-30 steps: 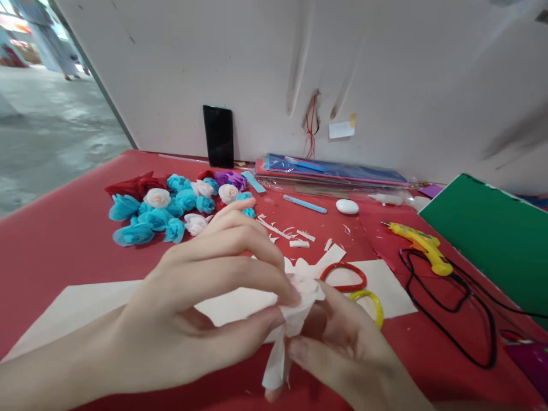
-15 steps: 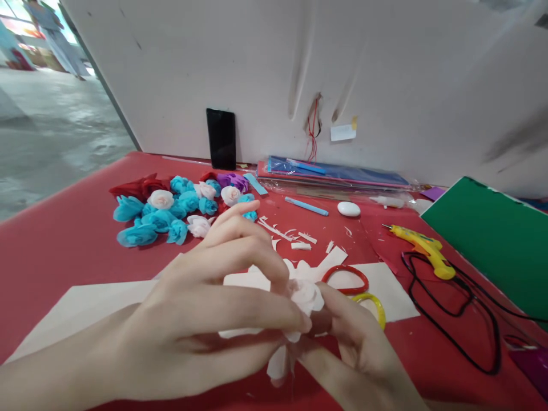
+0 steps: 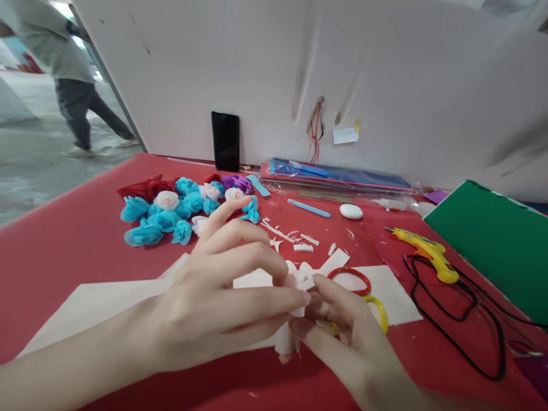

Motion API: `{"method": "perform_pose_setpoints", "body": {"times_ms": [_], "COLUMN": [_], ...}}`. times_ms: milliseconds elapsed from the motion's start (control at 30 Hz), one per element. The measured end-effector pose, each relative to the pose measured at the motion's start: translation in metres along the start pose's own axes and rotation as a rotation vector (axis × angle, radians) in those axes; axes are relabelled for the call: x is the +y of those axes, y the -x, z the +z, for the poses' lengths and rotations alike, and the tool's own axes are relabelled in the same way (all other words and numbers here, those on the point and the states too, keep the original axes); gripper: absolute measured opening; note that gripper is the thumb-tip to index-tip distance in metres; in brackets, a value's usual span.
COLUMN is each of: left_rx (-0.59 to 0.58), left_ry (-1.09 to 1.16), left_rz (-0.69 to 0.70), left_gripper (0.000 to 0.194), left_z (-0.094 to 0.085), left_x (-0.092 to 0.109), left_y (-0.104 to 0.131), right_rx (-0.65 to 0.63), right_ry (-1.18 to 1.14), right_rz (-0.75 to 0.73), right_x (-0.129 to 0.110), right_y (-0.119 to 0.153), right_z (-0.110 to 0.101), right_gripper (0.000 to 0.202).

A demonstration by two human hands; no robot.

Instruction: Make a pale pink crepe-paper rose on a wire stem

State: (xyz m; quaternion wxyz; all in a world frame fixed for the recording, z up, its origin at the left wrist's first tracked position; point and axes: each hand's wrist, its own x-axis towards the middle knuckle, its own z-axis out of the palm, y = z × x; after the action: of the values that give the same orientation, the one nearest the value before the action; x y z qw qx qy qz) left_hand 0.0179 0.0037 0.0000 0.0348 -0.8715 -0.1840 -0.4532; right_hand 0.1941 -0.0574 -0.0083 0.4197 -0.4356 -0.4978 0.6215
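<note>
Between my two hands is a white paper flower (image 3: 299, 279), its petals partly covered by my fingers. My left hand (image 3: 222, 297) comes from the left with thumb and fingers closed on the flower; its little finger sticks up. From the right, the fingertips of my right hand (image 3: 346, 331) pinch the flower's lower side. Under the hands lie sheets of white paper (image 3: 107, 302). Just beyond my right hand are scissors (image 3: 351, 279) with one red and one yellow handle loop; their blades are hidden.
Blue, white, red and purple paper flowers (image 3: 165, 220) are heaped at the left. White scraps (image 3: 303, 248), a blue pen (image 3: 309, 208) and a white oval object (image 3: 351, 212) lie mid-table. A yellow glue gun (image 3: 428, 254) with black cord and a green board (image 3: 492, 245) are at right. A phone (image 3: 226, 141) leans behind.
Both hands stay on the flower, which has tilted slightly, and my right fingers have shifted on it. The view has moved a little. Another person now walks past at the upper left.
</note>
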Motion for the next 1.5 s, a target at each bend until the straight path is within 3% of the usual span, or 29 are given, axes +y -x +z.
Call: {"method": "perform_pose_setpoints", "body": {"times_ms": [367, 667, 867, 967, 1133, 1300, 1500], "left_rx": [0.038, 0.050, 0.038, 0.041, 0.143, 0.138, 0.289], "left_ry": [-0.089, -0.129, -0.186, -0.231, -0.245, -0.223, -0.166], "left_rz": [-0.007, -0.095, 0.010, -0.018, -0.023, -0.068, -0.292], "left_gripper": [0.020, 0.026, 0.012, 0.016, 0.031, 0.036, 0.035], "left_z": [-0.004, 0.000, -0.007, -0.005, 0.000, 0.002, 0.011], "left_x": [0.009, 0.019, 0.019, 0.018, 0.019, 0.027, 0.045], "left_y": [0.004, 0.003, 0.005, 0.007, 0.010, 0.011, 0.000], "right_rx": [0.030, 0.154, 0.260, 0.379, 0.528, 0.467, 0.468], "right_ry": [0.105, 0.391, 0.537, 0.629, 0.810, 1.066, 1.091], "right_rz": [-0.046, -0.061, -0.138, -0.221, -0.500, -0.736, -0.772], "right_x": [0.002, 0.001, 0.005, 0.008, 0.017, 0.017, 0.003], "right_y": [0.000, 0.006, 0.010, 0.012, 0.014, 0.013, 0.009], "right_z": [-0.001, 0.002, 0.005, 0.009, 0.006, -0.006, 0.000], "right_gripper": [0.016, 0.014, 0.011, 0.014, 0.021, 0.034, 0.016]}}
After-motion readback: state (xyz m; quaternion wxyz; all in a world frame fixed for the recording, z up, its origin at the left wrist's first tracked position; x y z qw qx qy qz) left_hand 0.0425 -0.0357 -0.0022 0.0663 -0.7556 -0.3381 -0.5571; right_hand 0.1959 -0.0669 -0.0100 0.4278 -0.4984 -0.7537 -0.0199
